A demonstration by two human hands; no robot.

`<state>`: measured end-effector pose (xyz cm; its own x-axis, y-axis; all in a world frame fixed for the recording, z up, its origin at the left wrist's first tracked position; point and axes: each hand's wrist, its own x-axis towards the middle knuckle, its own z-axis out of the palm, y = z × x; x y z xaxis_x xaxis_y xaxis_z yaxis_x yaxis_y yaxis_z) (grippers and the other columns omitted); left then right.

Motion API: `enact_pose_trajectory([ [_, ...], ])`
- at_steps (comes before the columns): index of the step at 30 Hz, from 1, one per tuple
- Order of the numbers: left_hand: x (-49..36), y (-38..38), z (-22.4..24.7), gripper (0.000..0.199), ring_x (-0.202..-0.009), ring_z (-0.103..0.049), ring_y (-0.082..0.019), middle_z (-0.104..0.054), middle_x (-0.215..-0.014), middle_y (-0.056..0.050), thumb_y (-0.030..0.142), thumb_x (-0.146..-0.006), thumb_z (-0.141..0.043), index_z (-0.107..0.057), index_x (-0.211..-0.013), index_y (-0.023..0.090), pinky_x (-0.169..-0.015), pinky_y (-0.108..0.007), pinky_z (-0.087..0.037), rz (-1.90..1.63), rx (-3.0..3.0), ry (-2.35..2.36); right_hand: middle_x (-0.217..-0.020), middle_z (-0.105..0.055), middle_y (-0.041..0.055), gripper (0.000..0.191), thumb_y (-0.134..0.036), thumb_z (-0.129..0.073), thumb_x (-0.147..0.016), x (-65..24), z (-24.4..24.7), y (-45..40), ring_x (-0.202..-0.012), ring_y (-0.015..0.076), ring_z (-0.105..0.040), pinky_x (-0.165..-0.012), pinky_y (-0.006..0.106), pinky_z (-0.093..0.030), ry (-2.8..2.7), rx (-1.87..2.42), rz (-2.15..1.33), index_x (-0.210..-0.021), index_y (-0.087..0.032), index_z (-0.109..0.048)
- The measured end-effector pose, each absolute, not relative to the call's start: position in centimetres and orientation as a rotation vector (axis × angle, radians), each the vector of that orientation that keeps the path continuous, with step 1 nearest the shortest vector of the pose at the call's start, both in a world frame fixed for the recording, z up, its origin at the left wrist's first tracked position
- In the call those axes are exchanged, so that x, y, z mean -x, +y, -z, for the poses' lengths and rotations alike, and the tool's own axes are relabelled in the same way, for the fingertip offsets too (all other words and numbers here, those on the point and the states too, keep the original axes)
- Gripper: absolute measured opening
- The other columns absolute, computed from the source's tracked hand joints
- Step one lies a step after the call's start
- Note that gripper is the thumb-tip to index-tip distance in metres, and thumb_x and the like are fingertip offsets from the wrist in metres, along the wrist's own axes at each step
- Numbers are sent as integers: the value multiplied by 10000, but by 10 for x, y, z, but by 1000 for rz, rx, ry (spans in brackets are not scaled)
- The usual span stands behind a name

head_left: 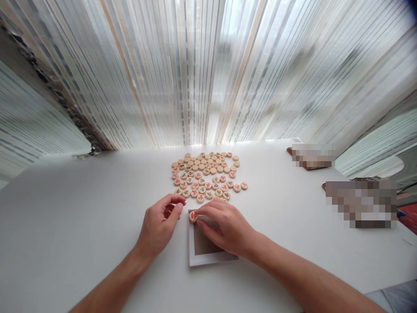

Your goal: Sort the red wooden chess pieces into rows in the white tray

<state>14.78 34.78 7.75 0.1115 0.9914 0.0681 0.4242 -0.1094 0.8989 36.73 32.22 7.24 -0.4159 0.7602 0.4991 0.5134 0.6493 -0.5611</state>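
Many round wooden pieces with red or black characters, some blank side up, lie in a spread group [208,185] on the white table. In front of them sits a shallow white box [211,260] with a brownish inside. My right hand [228,228] reaches over the box and pinches a piece with a red character [193,216] at its back left corner. Left of that corner, my left hand [161,221] hovers with fingers curled and thumb near the fingertips, a small gap between them; nothing shows in it.
Striped string curtains [195,74] hang behind the white table [97,217]. Two blurred-out items, one at the back right [312,157] and one nearer [361,202], lie on the right side. Red and blue objects show at the far right edge.
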Motion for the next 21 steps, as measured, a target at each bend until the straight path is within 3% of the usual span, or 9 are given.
enact_pose_trajectory([
  [4, -148, 348, -78, 249, -673, -646, -164, -789, -976, -63, 404, -954, -646, -763, -1001, 189, -638, -274, -530, -989, -1621, 1399, -964, -788, 87, 131, -186, -631, -992, -376, -75, 328, -876, 229, -730, -774, 346, -577, -1992, 1101, -372, -1069, -212, -734],
  [10, -143, 357, -81, 233, -675, -656, -164, -799, -953, -68, 375, -933, -654, -764, -996, 180, -640, -269, -538, -1066, -1583, 1411, -895, -802, 56, 108, -220, -666, -980, -408, -97, 361, -761, 207, -720, -673, 320, -552, -1919, 1351, -343, -971, -199, -771],
  [14, -139, 366, -79, 245, -665, -657, -169, -805, -904, -75, 376, -918, -658, -760, -993, 167, -615, -262, -526, -1116, -1550, 1419, -909, -806, 61, 138, -239, -674, -1002, -425, -112, 411, -828, 219, -741, -770, 350, -594, -1904, 1543, -322, -1003, -177, -797],
  [17, -138, 372, -74, 253, -633, -630, -159, -796, -873, -75, 375, -913, -659, -755, -996, 156, -572, -249, -497, -1139, -1532, 1422, -1088, -775, 85, 187, -301, -673, -1048, -430, -114, 457, -972, 225, -741, -907, 417, -615, -1914, 1682, -321, -1135, -153, -747],
  [21, -137, 375, -66, 265, -606, -608, -152, -769, -830, -60, 377, -902, -654, -750, -1001, 151, -538, -240, -473, -1151, -1518, 1425, -1343, -680, 114, 326, -357, -687, -1052, -426, -105, 509, -1128, 261, -706, -959, 471, -618, -1972, 1814, -350, -1325, -180, -667],
])
